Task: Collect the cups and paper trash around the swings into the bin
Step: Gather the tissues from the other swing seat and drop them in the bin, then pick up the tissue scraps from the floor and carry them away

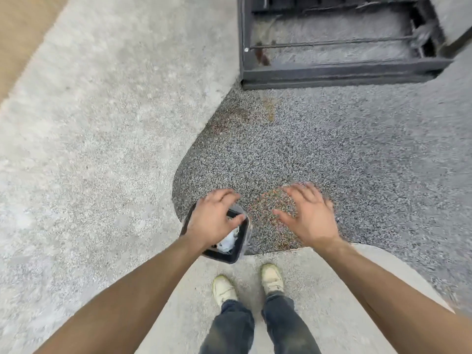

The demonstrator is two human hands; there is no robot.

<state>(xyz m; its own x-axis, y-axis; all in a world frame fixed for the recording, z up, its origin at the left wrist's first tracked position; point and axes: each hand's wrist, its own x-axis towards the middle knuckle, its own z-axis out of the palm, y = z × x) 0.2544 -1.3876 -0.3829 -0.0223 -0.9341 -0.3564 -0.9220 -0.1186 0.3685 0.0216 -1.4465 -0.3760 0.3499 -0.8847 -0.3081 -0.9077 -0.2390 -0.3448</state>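
- Bin [239, 247]: small black square tub w/ clear liner, carried in our left hand [213, 221]; fingers curl over far rim, thumb on near-right rim. Hangs just ahead of our shoes [223, 290].
- Paper trash [228, 242]: white crumpled wad inside bin, under our left wrist. No cups in view.
- Right hand [307, 218]: beside bin, to its right, fingers spread, holding nothing.
- Ground [319, 149]: dark speckled rubber patch ahead of bin, pale concrete to bin's left and under our shoes.
- Metal frame [339, 72]: black, well beyond bin, far right.
- Risks, our guess: rim-only hold lets bin tilt and spill the wad; loose liner may slip off; blurred view suggests we're moving, so tripping at surface edge poss.
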